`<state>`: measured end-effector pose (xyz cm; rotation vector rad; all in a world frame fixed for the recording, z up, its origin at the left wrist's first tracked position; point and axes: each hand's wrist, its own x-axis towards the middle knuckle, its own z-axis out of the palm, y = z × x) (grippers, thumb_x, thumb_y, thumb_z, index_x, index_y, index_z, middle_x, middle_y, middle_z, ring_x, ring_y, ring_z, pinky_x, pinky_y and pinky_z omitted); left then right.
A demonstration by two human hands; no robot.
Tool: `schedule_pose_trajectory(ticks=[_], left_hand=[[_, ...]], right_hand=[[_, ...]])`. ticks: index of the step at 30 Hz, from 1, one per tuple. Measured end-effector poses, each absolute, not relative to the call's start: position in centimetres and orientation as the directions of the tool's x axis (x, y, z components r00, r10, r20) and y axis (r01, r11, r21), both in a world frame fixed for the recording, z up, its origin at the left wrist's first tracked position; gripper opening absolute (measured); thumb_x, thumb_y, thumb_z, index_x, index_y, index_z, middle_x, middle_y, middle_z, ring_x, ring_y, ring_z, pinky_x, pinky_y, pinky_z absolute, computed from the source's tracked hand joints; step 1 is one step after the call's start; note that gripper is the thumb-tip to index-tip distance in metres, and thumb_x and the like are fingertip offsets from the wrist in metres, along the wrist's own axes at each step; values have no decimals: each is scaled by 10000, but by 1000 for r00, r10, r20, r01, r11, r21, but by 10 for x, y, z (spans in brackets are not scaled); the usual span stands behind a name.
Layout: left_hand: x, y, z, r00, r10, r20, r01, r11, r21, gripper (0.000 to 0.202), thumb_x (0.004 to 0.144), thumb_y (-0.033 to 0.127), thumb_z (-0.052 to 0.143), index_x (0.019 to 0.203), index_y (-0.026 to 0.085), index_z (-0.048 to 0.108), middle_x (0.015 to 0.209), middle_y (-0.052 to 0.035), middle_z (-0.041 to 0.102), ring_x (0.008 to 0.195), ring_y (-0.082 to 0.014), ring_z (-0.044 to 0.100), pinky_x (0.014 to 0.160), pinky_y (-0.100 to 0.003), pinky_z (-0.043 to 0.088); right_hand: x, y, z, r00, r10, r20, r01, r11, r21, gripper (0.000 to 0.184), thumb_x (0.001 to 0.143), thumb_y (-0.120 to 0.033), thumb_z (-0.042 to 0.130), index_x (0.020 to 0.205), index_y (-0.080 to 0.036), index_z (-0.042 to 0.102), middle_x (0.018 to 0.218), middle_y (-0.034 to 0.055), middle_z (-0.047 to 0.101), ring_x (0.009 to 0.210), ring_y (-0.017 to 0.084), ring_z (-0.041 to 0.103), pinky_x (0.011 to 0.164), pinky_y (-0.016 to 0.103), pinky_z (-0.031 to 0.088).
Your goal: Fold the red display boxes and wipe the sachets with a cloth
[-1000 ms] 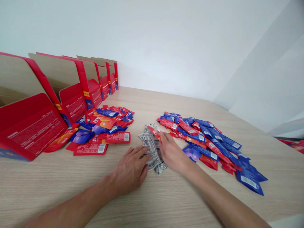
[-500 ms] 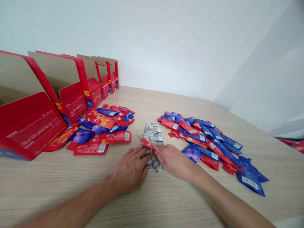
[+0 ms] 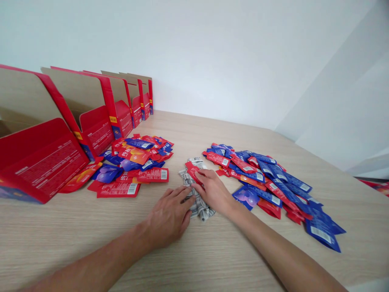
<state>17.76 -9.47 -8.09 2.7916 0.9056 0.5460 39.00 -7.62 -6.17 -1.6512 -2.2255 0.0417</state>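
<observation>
A crumpled grey-and-white striped cloth (image 3: 199, 207) lies on the table between my hands. My right hand (image 3: 214, 192) grips a small red packet (image 3: 192, 171) and presses it against the top of the cloth. My left hand (image 3: 172, 213) rests palm down at the cloth's left edge, its fingers stretched out and touching the fabric. To the right spreads a pile of red and blue packets (image 3: 258, 174). Another pile of such packets (image 3: 136, 154) lies to the left, several showing orange or purple pictures. My right fingers cover part of the held packet.
Several open red cardboard boxes (image 3: 39, 162) stand in a row along the left, the nearest almost touching the left pile. Behind the wooden table (image 3: 182, 125) rises a white wall (image 3: 197, 61). Something red (image 3: 375, 186) shows at the far right edge.
My right hand has moved up and slightly over the cloth, and the red packet now lies further up it. My left hand has stayed nearly in place.
</observation>
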Motion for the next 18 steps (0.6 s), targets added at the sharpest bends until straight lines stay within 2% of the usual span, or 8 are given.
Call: schedule_pose_trajectory(ticks=[3,7,10,12,13,15,18], left_hand=[[177,-95,-81,752,592,291,532,-805,262,415,969,166,549,1370,191,654,1523,-160,604,1422,-348,553,1143,-609,479],[177,-94,-82,755,589,289,531,-807,258,432,968,166,547,1389,189,642,1550,-151,581,1436,-345,540,1157,-603,468],[178,-94,-82,755,590,287,533,-806,257,447,968,168,547,1407,190,628,1540,-150,590,1434,-337,542,1167,-588,465],[178,-94,-82,751,592,291,537,-805,254,438,968,172,546,1397,184,633,1529,-153,599,1422,-338,553,1163,-584,469],[178,-94,-81,749,595,291,540,-803,252,433,969,174,545,1392,181,637,1524,-156,602,1416,-341,557,1158,-586,473],[178,-94,-81,748,597,290,542,-802,251,415,973,181,542,1373,179,651,1518,-159,606,1413,-351,557,1146,-598,478],[178,-95,-79,760,587,278,531,-808,255,395,979,185,535,1353,185,662,1506,-159,614,1405,-354,560,1138,-606,474]], right_hand=[[384,-80,-56,-262,941,215,939,300,-171,291,1043,-271,578,1231,-102,722,1271,193,722,1198,292,645,1094,396,469],[378,-85,-46,-249,962,113,956,263,-128,228,1045,-245,551,1122,-146,741,1057,137,781,1035,271,685,966,352,509],[374,-94,-39,-227,971,70,967,233,-98,234,1023,-242,554,1113,-158,753,1011,153,777,1006,284,688,877,339,519],[374,-101,-33,-249,966,72,959,256,-121,254,1005,-196,532,1097,-160,766,978,149,776,940,267,697,829,325,508],[376,-103,-31,-266,961,78,946,276,-169,267,994,-172,517,1060,-166,776,945,131,776,884,248,698,797,312,500],[380,-105,-26,-271,956,113,892,294,-345,285,974,-163,502,967,-182,787,852,76,766,762,205,678,727,290,483],[385,-99,-22,-79,987,139,652,156,-742,244,919,-208,540,930,-195,784,729,6,727,645,173,640,639,270,491]])
